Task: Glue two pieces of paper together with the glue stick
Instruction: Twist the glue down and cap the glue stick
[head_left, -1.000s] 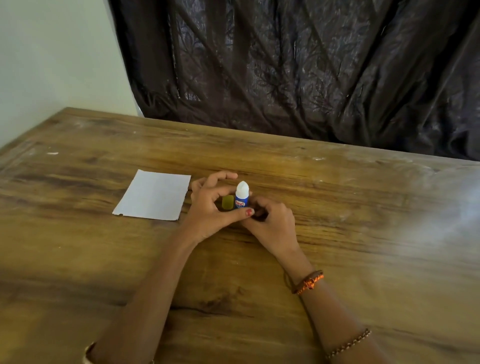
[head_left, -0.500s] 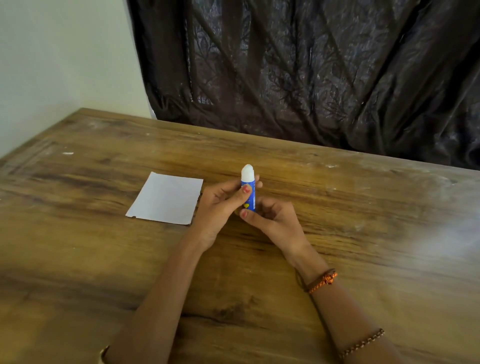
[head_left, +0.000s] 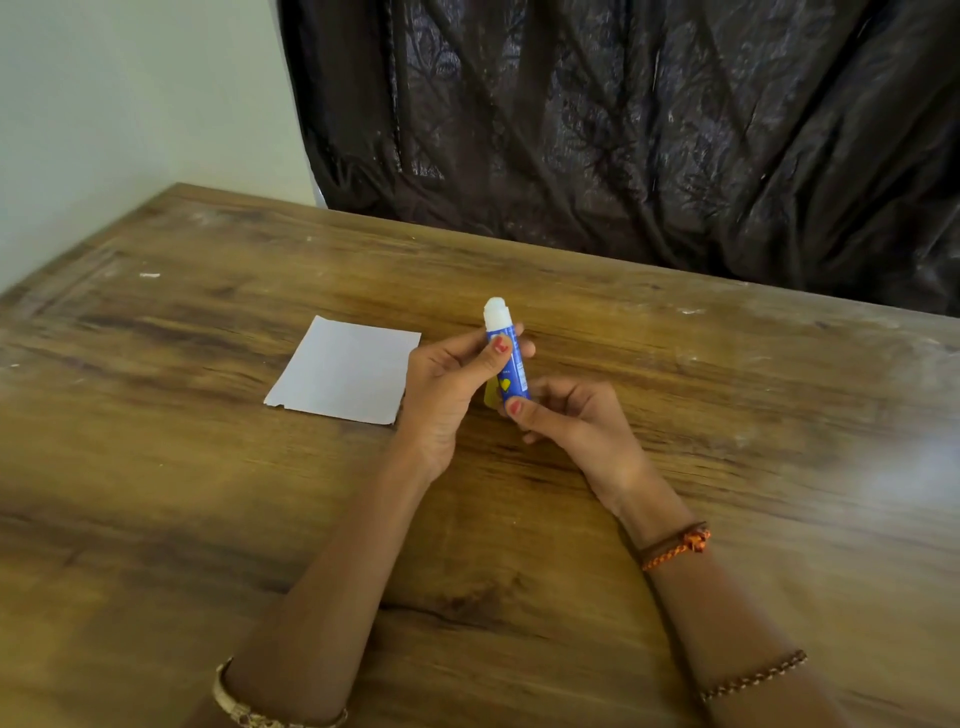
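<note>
The table (head_left: 675, 389) is brown wood-grain, smooth, with pale scuffs toward 12 o'clock. A matt white paper (head_left: 343, 371) lies flat. The glue stick (head_left: 506, 358) looks like glossy blue plastic. The dark curtain (head_left: 623, 130) is creased, faintly shiny cloth.

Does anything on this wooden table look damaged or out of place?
Only small things: the white paper sheet lies askew, with a nicked near-left corner. Both hands hold the uncapped blue glue stick upright. Only one sheet shows.
</note>
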